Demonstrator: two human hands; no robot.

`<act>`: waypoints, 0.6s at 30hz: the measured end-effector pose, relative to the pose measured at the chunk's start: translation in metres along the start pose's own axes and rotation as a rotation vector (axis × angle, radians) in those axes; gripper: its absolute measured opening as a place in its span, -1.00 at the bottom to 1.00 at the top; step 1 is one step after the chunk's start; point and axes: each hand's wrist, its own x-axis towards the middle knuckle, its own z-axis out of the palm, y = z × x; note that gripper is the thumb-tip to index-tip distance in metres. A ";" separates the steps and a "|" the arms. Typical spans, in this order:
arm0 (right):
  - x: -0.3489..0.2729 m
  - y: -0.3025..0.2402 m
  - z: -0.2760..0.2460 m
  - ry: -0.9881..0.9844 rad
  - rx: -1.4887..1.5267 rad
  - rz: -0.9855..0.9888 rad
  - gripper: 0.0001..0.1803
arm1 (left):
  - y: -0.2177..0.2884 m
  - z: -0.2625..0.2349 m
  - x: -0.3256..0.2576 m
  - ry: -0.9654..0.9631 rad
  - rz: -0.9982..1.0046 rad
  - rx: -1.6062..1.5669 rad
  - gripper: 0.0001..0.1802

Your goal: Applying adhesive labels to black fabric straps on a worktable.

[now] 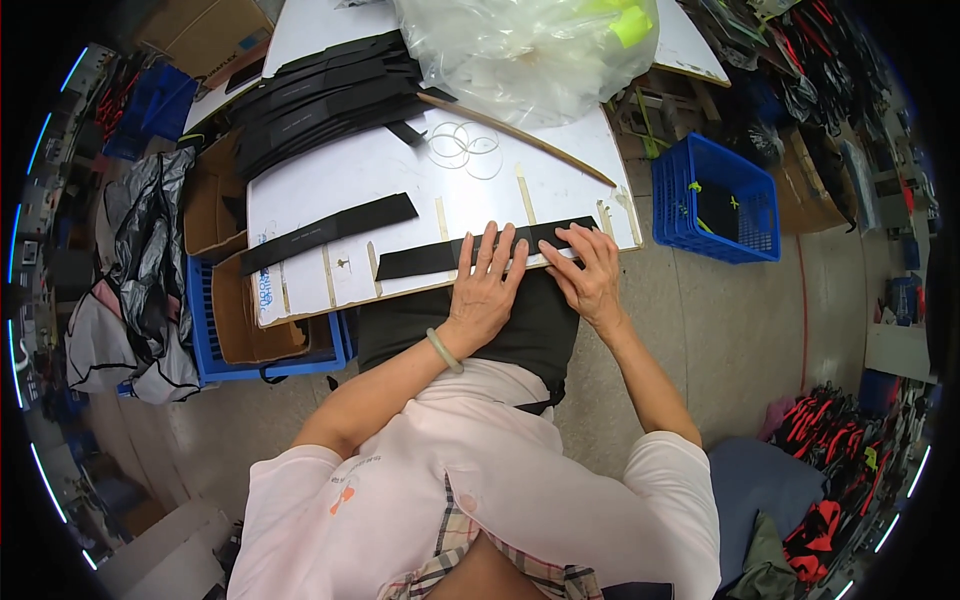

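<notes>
A flat black fabric strip lies along the near edge of the white tabletop. My left hand rests on its middle, fingers stretched out flat and slightly apart, hiding part of it. Toward the strip's right end, my right hand touches it with bent, parted fingertips and is not closed round it. Farther left, a second black strip lies slanted, its lower end at the table's left edge. A thick stack of similar black strips fills the far left of the table.
A wooden stick lies slanted beyond my hands, near several thin clear rings. A big clear plastic bag covers the far side. Blue crates stand right and left of the table, the left one holding a cardboard box.
</notes>
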 end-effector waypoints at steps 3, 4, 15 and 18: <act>0.003 -0.001 -0.003 -0.003 -0.002 0.002 -0.56 | 0.000 -0.002 0.000 -0.019 0.009 0.014 -0.40; 0.004 -0.001 -0.005 -0.008 0.006 0.000 -0.56 | 0.000 -0.003 0.000 -0.018 0.011 0.011 -0.40; 0.020 0.008 -0.018 -0.035 0.159 0.107 -0.64 | -0.001 -0.007 0.000 -0.037 0.032 0.058 -0.39; 0.029 0.003 -0.019 -0.034 0.190 0.137 -0.72 | -0.003 -0.008 -0.002 -0.033 0.031 0.063 -0.39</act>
